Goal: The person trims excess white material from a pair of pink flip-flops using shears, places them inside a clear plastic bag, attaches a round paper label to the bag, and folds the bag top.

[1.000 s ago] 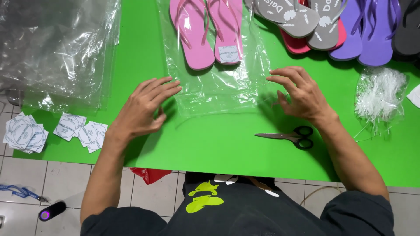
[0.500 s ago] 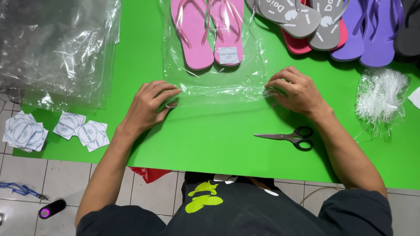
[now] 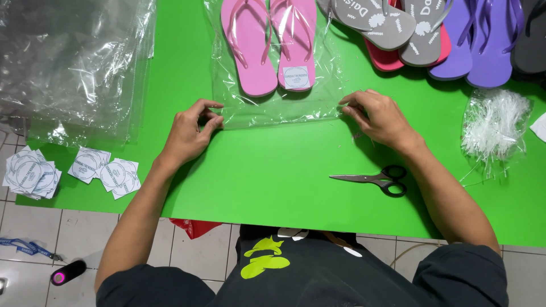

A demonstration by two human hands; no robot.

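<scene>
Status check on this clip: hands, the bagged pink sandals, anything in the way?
Left hand and right hand pinch the clear bag at its near corners. Pink flip-flops lie inside, flat on the green table. Scissors lie apart, nearer the body.

Table (image 3: 273,187) bright green. Flip-flops in clear bag (image 3: 278,108): pink (image 3: 273,45), round white label with dark print. Further pairs: grey with white daisy pattern (image 3: 369,23), red (image 3: 387,59), purple (image 3: 483,40), black (image 3: 532,40). Scissors (image 3: 372,179): black handles, silver blades. Sticker stacks (image 3: 105,170) white, print perhaps blue. Plastic ties (image 3: 495,122) translucent white.
</scene>
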